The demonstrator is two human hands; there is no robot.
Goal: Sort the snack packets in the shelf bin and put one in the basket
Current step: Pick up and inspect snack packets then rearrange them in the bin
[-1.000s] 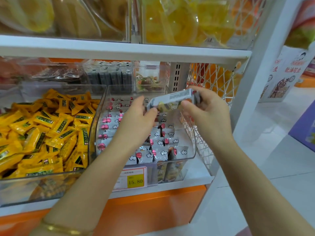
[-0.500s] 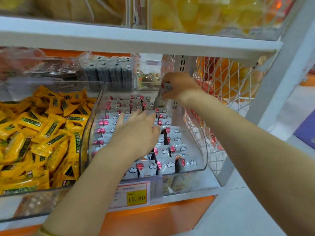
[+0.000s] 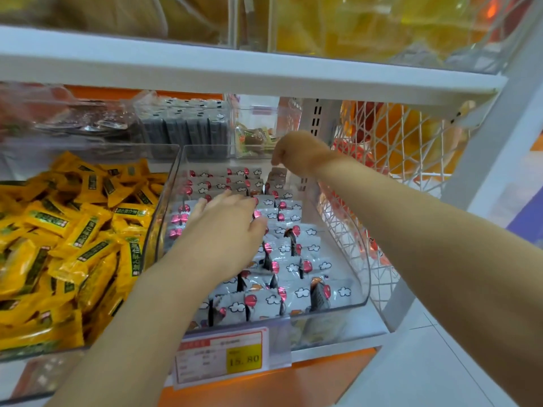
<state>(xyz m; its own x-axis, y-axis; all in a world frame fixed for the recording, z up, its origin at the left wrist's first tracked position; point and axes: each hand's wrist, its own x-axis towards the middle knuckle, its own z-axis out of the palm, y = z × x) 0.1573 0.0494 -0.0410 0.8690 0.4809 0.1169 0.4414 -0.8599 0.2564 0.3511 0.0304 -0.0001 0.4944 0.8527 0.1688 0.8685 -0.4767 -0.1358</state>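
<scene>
A clear shelf bin (image 3: 365, 277) holds several grey snack packets (image 3: 296, 292) printed with red balloons and white clouds, lying in rows. My left hand (image 3: 223, 230) lies flat on the packets in the bin's middle, fingers straight. At the bin's back right corner my right hand (image 3: 299, 152) is curled, knuckles toward me, over the top of one upright snack packet (image 3: 277, 174). Its fingertips are hidden behind the hand. A white wire basket (image 3: 390, 183) hangs just right of the bin.
A bin of yellow packets (image 3: 73, 239) stands to the left. Dark packs (image 3: 188, 127) and a small clear box of sweets (image 3: 255, 136) sit behind. The white shelf board (image 3: 235, 71) hangs low above. A price tag (image 3: 223, 356) is clipped on the front.
My right hand carried the packet from mid-air to the bin's back right corner and lowered it there. My left hand let go of that packet and settled flat on the rows.
</scene>
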